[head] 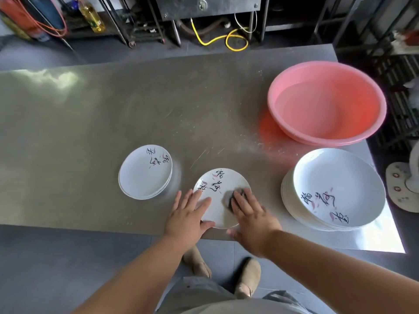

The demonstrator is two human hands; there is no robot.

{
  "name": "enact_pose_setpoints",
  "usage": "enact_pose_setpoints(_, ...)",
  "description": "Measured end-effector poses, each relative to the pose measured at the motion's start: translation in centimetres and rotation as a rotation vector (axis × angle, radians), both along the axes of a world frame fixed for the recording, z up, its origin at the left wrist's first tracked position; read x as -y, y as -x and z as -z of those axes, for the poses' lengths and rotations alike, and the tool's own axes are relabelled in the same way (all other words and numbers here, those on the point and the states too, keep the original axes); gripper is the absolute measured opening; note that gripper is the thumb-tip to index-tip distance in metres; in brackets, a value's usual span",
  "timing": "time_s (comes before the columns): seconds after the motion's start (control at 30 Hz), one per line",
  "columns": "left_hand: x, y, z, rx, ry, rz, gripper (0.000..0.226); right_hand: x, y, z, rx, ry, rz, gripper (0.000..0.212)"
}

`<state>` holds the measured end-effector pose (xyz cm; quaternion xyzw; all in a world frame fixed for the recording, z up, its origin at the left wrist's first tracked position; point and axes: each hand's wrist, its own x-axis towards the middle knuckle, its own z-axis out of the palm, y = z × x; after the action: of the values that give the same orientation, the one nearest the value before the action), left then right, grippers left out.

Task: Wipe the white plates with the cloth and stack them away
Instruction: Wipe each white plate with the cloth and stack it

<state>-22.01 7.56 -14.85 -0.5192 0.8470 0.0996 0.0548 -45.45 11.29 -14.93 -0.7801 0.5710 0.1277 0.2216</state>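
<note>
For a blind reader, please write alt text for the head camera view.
The right hand presses a grey cloth on a white plate that the left hand steadies on a steel table. A short plate stack lies left, a taller stack and pink basin right.

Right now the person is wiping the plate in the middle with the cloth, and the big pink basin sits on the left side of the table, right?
Not quite. The pink basin sits on the right side of the table, as the head view shows. The rest holds: the right hand presses the cloth on the middle plate.
</note>
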Motion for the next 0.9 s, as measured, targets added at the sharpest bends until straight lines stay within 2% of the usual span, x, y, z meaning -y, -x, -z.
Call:
enact_pose_setpoints(0.1, -0.6, 0.0, 0.3, 0.012, 0.026, -0.047, 0.072, -2.0, -0.2, 0.3, 0.011, -0.059, -0.175, 0.103)
enact_pose_setpoints(0.17, -0.9, 0.1, 0.5, 0.006, 0.040, -0.088, 0.069, -0.5, 0.6, 0.4, -0.004, -0.034, -0.200, 0.095)
enact_pose_setpoints(0.27, -1.4, 1.2, 0.7, 0.012, 0.052, -0.166, 0.075, 2.4, 1.5, 0.2, -0.030, 0.014, -0.041, 0.083)
enact_pose_setpoints(0.37, -1.9, 2.4, 1.1, 0.014, 0.109, -0.268, 0.077, 1.7, 0.5, 0.5, -0.026, 0.005, 0.091, 0.082)
enact_pose_setpoints(0.5, -2.5, 3.5, 1.7, -0.102, 0.133, -0.388, 0.074, -1.8, -1.0, 0.9, 0.005, 0.013, -0.013, 0.084)
enact_pose_setpoints(0.57, -2.6, 3.7, 1.7, -0.112, 0.142, -0.409, 0.072, -2.0, -0.6, 0.6, 0.091, 0.008, -0.014, 0.075)
enact_pose_setpoints(0.67, -2.4, 3.1, 1.5, -0.120, 0.136, -0.418, 0.064, -0.4, 0.8, -1.7, 0.404, -0.088, 0.201, 0.042)
enact_pose_setpoints(0.77, -1.9, 2.3, 0.5, -0.138, 0.118, -0.445, 0.056, 1.9, 2.8, -4.5, 0.683, -0.395, 0.559, 0.024)
enact_pose_setpoints(0.83, -0.9, 1.7, -0.6, -0.209, 0.094, -0.552, 0.047, 2.9, 3.8, -5.6, 0.745, -0.536, 0.755, 0.042)
enact_pose_setpoints(0.9, 0.9, 1.1, -1.7, -0.291, -0.061, -0.720, 0.036, 3.6, 4.1, -5.9, 0.629, -0.579, 0.844, 0.069)
